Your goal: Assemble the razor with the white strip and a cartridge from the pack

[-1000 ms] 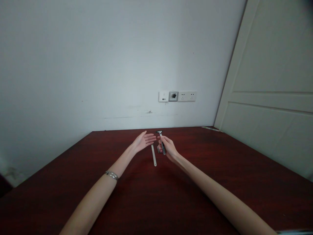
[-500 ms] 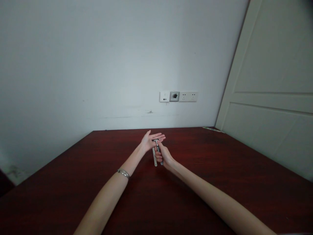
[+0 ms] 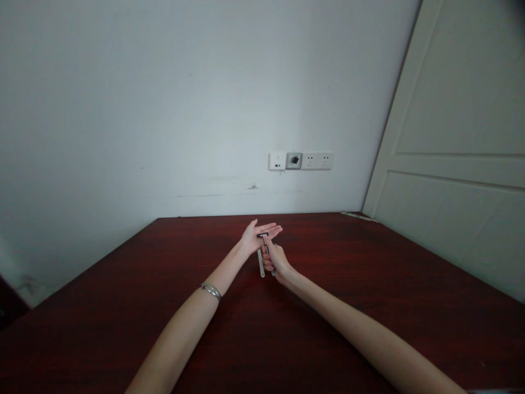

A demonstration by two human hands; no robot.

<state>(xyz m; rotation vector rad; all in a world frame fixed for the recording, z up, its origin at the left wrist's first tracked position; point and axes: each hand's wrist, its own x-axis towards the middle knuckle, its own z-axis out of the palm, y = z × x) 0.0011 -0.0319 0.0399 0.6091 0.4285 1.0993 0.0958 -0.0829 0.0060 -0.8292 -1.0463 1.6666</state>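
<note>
My right hand (image 3: 276, 260) is closed around the handle of a razor (image 3: 263, 235), which has a dark T-shaped head and a black-and-silver handle. Its head lies over the palm of my left hand (image 3: 254, 237); whether it presses on the skin I cannot tell. The left hand is open, palm turned up, with fingers stretched to the right. Below the hands, a narrow pale strip with a hole at its near end, like a ruler (image 3: 261, 265), shows on the table. Its far end is hidden behind the hands.
The dark red wooden table (image 3: 123, 306) reaches back to a white wall (image 3: 205, 109). Wall sockets (image 3: 318, 161) and a switch plate are set above its back edge. A pale panelled door (image 3: 459, 137) borders the right side. A thin strip (image 3: 359, 216) lies at the back right corner.
Both hands and the razor appear slightly further right, along with a small shift of the whole view. The razor head looks flatter over the left palm. The grip is the same.
</note>
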